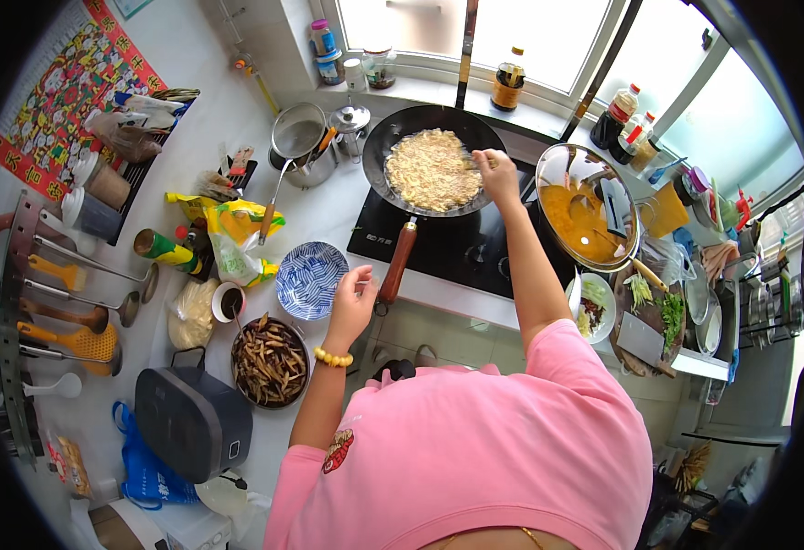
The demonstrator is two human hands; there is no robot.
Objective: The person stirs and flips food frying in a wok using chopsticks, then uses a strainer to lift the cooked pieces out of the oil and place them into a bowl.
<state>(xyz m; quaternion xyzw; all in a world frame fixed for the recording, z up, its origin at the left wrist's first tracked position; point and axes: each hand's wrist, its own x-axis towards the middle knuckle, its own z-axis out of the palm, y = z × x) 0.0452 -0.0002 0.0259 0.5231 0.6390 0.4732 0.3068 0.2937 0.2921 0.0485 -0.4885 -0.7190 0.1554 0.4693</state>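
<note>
A black wok (381, 155) with a wooden handle (397, 265) sits on the glass cooktop (436, 258). Inside it, pale pieces of food (436, 168) bubble in oil. My right hand (496, 175) is over the wok's right rim, fingers curled; blur hides whether something thin is between them. My left hand (354, 302) hovers beside the handle, over the edge of a blue-and-white patterned bowl (311, 278), its fingers loosely bent and holding nothing. Right of the wok stands a pan of orange-brown stew (573, 227) under a glass lid (558, 159).
Fried strips fill a round dish (270, 361) beside a dark rice cooker (192, 419). A sauce cup (228, 301), a steel pot (312, 170) and a yellow-green bag (240, 244) crowd the left counter. A cleaver (641, 337) lies on the round chopping board (625, 295) near a plate (604, 330).
</note>
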